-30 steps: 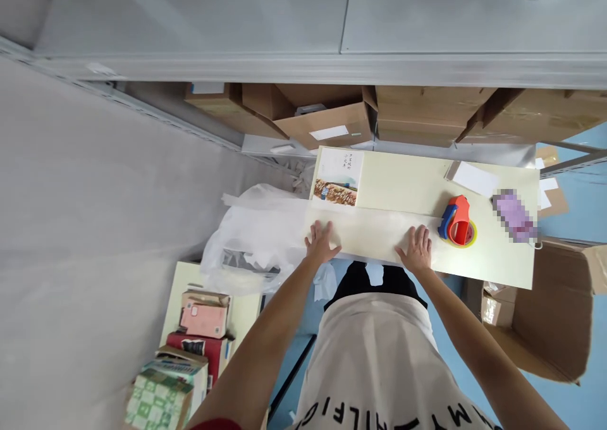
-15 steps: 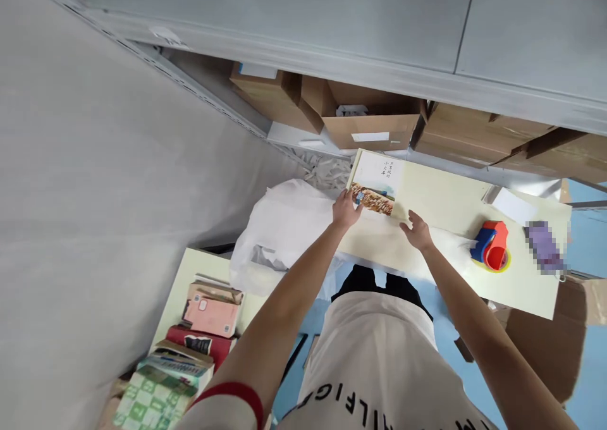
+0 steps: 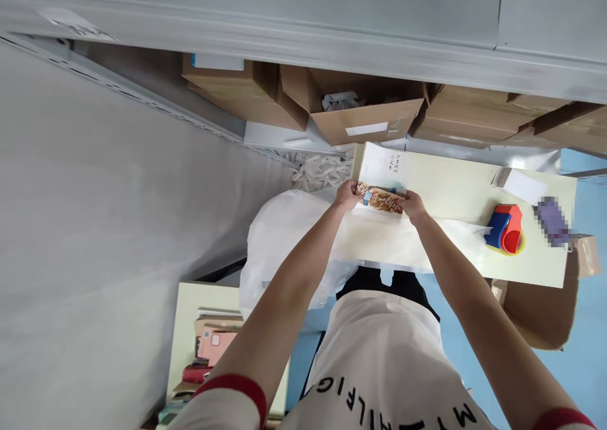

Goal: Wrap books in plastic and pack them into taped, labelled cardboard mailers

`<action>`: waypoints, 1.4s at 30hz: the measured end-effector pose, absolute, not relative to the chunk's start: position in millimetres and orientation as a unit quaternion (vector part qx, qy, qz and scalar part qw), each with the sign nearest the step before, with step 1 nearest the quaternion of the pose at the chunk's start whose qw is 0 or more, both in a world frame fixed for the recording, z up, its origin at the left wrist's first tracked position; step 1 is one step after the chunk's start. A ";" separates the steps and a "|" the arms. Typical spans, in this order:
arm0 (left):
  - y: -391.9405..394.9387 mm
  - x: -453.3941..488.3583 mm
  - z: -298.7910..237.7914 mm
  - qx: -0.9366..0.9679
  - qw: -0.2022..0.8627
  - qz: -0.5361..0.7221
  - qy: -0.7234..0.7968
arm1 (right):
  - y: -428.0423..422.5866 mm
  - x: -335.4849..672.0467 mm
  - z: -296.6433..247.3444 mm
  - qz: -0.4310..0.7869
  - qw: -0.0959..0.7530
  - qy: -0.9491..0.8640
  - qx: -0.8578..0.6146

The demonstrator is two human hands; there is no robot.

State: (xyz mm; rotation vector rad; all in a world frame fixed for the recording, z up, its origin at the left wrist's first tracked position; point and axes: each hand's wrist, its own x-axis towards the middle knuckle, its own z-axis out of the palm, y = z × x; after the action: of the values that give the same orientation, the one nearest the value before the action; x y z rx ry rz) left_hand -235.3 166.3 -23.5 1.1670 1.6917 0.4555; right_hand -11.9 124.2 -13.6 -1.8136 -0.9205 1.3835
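Observation:
A white book (image 3: pixel 385 176) with a picture band along its near edge lies at the far left corner of the pale yellow table (image 3: pixel 450 193). My left hand (image 3: pixel 347 196) grips the book's near left corner. My right hand (image 3: pixel 413 205) grips its near right corner. Both hands have fingers curled on the book. A thin white sheet of wrapping foam (image 3: pixel 403 243) lies on the table just in front of the book, under my wrists, and runs off the table's left edge.
A red and blue tape dispenser (image 3: pixel 505 229) sits at the table's right, beyond it a white card (image 3: pixel 523 185). Cardboard boxes (image 3: pixel 365 114) fill the shelf behind. A roll of white foam (image 3: pixel 279 246) bulges at the left. A low table with books (image 3: pixel 213 348) stands lower left.
Both hands left the foam sheet, reached forward and left, and closed on the book's near corners. The view shifted left.

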 end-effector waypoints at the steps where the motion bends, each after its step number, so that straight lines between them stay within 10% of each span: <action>1: 168.6 -235.4 -22.1 0.486 0.493 0.205 0.692 | 127.4 -13.0 -11.3 0.533 0.334 -0.342 -0.698; 15: 162.1 -200.3 39.4 0.493 0.557 0.397 0.538 | 119.8 36.2 66.3 0.448 0.469 -0.384 -0.658; 42: -16.3 -49.9 1.4 0.530 0.509 0.121 0.668 | -64.3 174.0 -14.0 0.399 0.258 -0.351 -0.807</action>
State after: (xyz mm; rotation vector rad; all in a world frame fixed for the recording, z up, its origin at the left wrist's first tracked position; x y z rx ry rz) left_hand -49.9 -16.3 1.4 1.2772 1.6086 0.2904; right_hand 174.0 -64.3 -14.0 -2.1870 -0.9520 1.0814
